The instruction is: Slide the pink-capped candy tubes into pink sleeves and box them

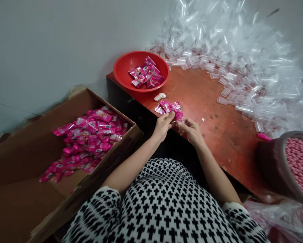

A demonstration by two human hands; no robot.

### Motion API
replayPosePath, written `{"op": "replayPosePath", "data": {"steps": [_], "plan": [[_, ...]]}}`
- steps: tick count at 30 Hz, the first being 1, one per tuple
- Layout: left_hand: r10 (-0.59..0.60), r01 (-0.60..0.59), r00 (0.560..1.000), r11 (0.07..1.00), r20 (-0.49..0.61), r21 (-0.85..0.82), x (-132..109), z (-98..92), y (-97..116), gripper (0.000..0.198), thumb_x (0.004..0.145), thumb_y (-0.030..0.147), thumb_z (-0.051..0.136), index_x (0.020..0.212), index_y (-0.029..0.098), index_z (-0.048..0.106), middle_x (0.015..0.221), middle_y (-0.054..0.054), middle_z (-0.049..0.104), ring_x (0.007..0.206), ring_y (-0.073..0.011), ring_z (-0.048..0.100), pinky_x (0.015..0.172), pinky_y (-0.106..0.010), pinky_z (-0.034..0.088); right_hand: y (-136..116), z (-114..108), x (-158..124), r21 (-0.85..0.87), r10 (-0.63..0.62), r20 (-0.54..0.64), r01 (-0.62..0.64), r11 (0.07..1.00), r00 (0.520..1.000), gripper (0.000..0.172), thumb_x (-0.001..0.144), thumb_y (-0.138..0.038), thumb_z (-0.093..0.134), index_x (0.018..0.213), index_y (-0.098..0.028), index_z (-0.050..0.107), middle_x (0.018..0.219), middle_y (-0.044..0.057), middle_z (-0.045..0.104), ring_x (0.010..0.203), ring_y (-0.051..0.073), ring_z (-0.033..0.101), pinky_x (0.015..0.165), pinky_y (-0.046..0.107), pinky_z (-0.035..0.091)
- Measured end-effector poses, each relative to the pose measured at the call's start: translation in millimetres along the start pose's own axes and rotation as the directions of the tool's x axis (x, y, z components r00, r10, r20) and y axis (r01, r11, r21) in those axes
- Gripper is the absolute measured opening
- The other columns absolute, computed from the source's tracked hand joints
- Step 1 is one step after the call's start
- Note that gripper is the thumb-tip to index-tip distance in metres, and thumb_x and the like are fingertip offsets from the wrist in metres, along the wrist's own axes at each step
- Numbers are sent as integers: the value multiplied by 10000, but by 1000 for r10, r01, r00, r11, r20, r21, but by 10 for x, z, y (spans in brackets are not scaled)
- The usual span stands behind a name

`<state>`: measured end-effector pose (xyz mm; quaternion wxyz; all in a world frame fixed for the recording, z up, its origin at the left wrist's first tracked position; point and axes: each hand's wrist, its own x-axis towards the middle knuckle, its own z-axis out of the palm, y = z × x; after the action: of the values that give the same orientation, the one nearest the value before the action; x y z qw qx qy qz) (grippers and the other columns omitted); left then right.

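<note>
Over the near edge of the brown table, my left hand (163,126) pinches a shiny pink printed packet (176,108) between thumb and fingers. My right hand (192,131) is closed at the packet's lower right end, its thumb and fingertips pressed together. Whatever lies between those right fingertips is too small to make out. Beside the held packet, more pink packets (162,106) lie on the table. Just behind them sits a small crumpled white lump (159,97).
A red bowl (123,79) holding pink packets stands at the table's far left corner. Clear plastic tubes (224,44) are heaped along the back and right. A cardboard box (22,152) with filled pink packets is at left. A bucket (273,162) of pink balls stands right.
</note>
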<state>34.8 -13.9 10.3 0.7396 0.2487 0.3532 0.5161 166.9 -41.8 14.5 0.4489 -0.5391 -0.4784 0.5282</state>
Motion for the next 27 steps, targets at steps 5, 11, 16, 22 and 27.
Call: {"op": "replayPosePath", "data": {"steps": [5,11,16,22,27], "plan": [[-42,42,999,997,-1,-61,-194,135,-31,421,578,450,813,645,98,593,541,-10,592,462,-89,543,469,-214,443,-47,183,-383,-3,22,-27,-22,1000,999,383,748,-493,652,953,-186,551,645,-51,597,407,72,529,352,177,420],[-83,80,996,990,-16,-119,-482,216,3,416,526,373,850,755,103,632,700,-55,696,578,-130,639,556,-234,518,-140,267,-630,-203,-87,-123,60,977,989,339,752,-454,660,947,-187,586,631,-29,619,442,97,553,429,218,478],[-111,112,994,988,14,-107,-672,228,42,378,563,345,828,793,108,643,764,-69,723,549,-120,633,529,-229,526,-195,314,-822,-393,-279,-150,202,897,948,267,776,-402,646,911,-174,611,775,28,677,629,139,626,621,270,517],[-126,129,991,989,41,-70,-825,225,55,373,560,336,828,809,121,650,809,-78,735,569,-130,644,540,-230,525,-227,359,-961,-378,-370,-147,294,878,917,230,816,-380,617,919,-175,606,758,11,688,570,114,620,560,227,504],[-47,47,999,999,8,-19,-877,171,55,398,643,437,774,894,149,665,939,-86,732,879,-210,688,723,-287,552,-179,367,-930,-588,-606,-157,419,692,780,175,825,-304,622,937,-169,618,781,36,707,628,132,653,587,226,503]]}}
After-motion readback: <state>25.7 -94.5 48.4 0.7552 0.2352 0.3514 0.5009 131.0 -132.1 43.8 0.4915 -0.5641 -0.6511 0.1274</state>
